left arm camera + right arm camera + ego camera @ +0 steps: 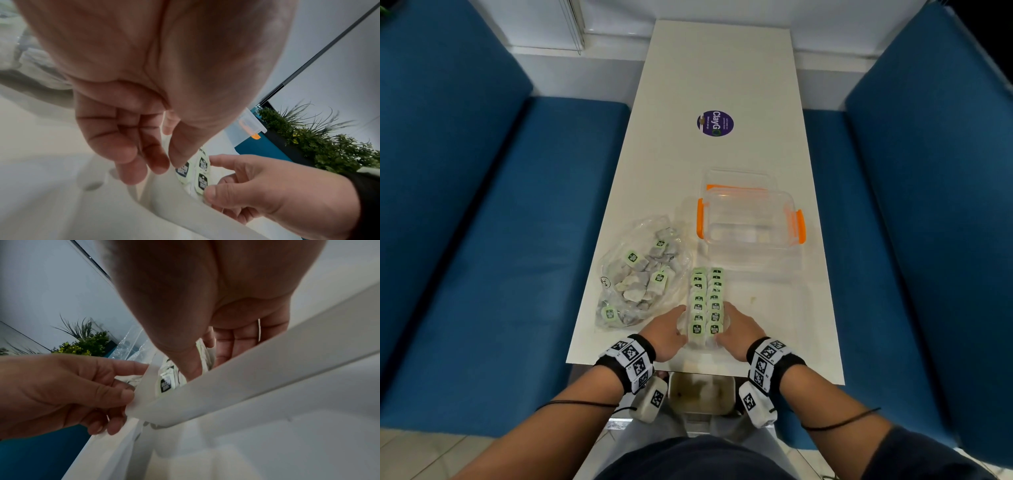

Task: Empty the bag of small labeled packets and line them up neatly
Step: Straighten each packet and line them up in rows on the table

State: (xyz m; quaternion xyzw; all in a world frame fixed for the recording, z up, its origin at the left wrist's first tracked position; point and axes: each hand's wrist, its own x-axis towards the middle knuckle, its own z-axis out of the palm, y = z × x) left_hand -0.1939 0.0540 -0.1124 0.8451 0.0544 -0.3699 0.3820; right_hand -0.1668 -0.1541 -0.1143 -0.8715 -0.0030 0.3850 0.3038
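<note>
Two neat columns of green-labelled packets (706, 301) sit low centre of the frame in what looks like a clear tray; left hand (667, 333) and right hand (740, 331) grip its near corners. Left of them, the clear bag (641, 274) holds many packets; roughly half done, I judge.

The packets' (706, 308) label print was too small to read; the right hand's (236, 331) fingertips were hidden behind the table edge (267, 369).
</note>
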